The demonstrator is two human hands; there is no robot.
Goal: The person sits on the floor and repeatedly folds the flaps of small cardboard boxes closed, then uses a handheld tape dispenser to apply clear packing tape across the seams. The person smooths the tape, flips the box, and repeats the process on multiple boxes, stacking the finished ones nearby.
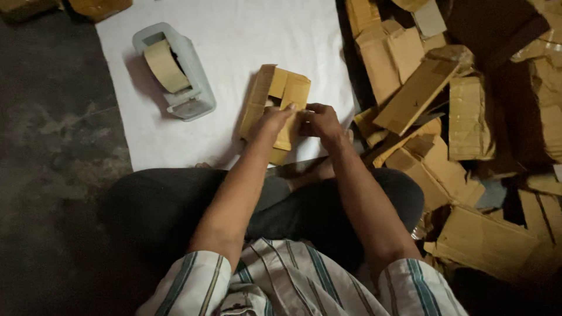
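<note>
The small brown half-folded cardboard box (274, 105) is gripped at centre frame by both closed hands, left hand (274, 121) and right hand (321, 121); its long axis runs toward the upper right.

Small cardboard box (275, 105) between 2 hands

One small cardboard box (275, 105), one tape dispenser (175, 73), one white sheet (246, 35), many cardboard pieces (445, 117).

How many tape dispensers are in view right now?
1. The tape dispenser sits on the white sheet, up and left of the small cardboard box that both hands hold. Another could be hidden under the cardboard pile on the right.
</note>
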